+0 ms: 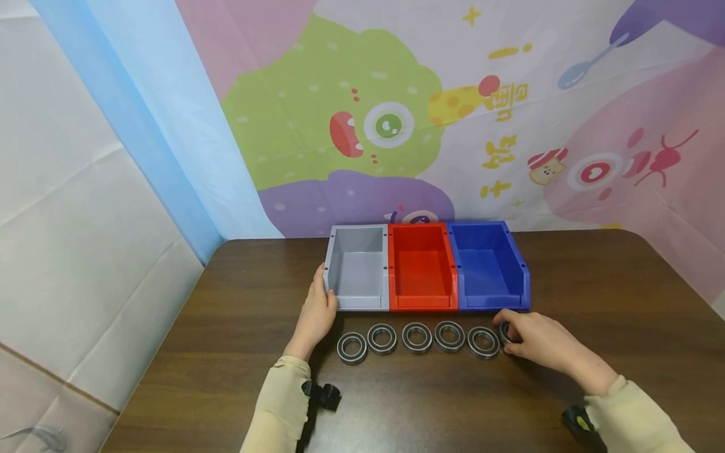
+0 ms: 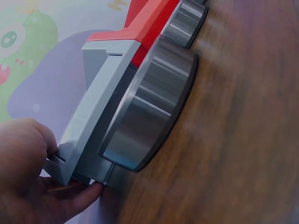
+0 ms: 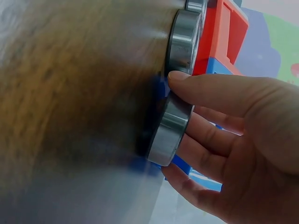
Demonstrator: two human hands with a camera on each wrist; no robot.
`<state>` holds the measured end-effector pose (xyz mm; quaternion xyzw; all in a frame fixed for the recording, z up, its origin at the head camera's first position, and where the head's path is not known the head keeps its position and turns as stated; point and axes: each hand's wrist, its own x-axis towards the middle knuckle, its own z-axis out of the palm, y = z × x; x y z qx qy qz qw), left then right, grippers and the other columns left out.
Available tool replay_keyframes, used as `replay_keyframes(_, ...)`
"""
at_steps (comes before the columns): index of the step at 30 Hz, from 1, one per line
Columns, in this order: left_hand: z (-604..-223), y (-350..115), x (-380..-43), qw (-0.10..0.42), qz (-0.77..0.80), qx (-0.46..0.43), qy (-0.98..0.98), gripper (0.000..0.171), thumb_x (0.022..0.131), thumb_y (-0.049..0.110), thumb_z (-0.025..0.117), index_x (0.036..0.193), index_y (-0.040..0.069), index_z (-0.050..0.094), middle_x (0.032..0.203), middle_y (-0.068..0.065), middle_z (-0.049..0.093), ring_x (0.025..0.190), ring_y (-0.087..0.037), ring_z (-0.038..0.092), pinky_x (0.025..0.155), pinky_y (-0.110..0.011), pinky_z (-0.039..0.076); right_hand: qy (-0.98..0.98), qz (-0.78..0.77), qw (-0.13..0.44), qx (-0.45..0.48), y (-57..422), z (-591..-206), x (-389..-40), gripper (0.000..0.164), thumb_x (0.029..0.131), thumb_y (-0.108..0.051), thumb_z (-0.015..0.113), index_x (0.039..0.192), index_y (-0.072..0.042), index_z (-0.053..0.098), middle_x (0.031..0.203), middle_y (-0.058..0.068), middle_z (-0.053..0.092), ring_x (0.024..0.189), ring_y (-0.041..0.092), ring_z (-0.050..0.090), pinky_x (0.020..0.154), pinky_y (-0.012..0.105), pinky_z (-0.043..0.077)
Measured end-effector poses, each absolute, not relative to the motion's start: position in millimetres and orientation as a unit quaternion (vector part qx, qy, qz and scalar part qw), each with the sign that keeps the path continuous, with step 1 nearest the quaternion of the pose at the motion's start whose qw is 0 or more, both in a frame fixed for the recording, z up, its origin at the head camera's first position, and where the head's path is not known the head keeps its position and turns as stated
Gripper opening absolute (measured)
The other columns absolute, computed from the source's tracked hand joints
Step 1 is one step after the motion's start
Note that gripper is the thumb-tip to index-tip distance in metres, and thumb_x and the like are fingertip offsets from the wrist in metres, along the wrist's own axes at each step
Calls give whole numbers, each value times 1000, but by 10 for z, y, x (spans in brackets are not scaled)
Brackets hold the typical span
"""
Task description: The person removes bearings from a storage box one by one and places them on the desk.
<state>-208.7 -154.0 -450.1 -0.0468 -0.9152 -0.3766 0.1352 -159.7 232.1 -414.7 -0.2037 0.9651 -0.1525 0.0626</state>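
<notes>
My left hand (image 1: 317, 314) grips the left side of the grey storage bin (image 1: 358, 274). In the left wrist view, thumb and fingers close around the bin's front corner. At the right end of a row of steel ball bearings, my right hand (image 1: 540, 341) holds the last bearing (image 3: 170, 130) between thumb and fingers. That bearing is partly covered by the hand in the head view. The neighbouring bearing (image 1: 484, 356) lies flat just left of the fingertips. At the row's left end, another bearing (image 1: 352, 361) lies near the left hand.
A red bin (image 1: 423, 270) and a blue bin (image 1: 488, 272) stand side by side with the grey one, open fronts toward me. Several bearings line the brown table (image 1: 419, 402) before them. Behind the table hangs a printed cartoon cloth (image 1: 351, 69).
</notes>
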Motion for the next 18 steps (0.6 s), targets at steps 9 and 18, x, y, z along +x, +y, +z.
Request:
replay_keyframes(9, -4497, -1542, -2100, 136, -377, -44, -915, 59, 89, 9, 43, 143, 8, 18, 129, -25, 43, 108, -41, 51, 84, -53, 42, 965, -147, 54, -211, 2310, -4189, -1590, 41, 66, -17, 77, 103, -13, 59, 68, -9, 47, 58, 6, 42, 54, 26, 35)
replay_keyframes(18, -4503, -1538, -2106, 130, -383, -44, -913, 59, 89, 9, 43, 143, 8, 18, 130, -26, 42, 110, -41, 50, 86, -53, 41, 963, -152, 43, -218, 2311, -4181, -1577, 38, 68, -17, 75, 102, -12, 60, 67, -10, 48, 58, 3, 42, 53, 25, 35)
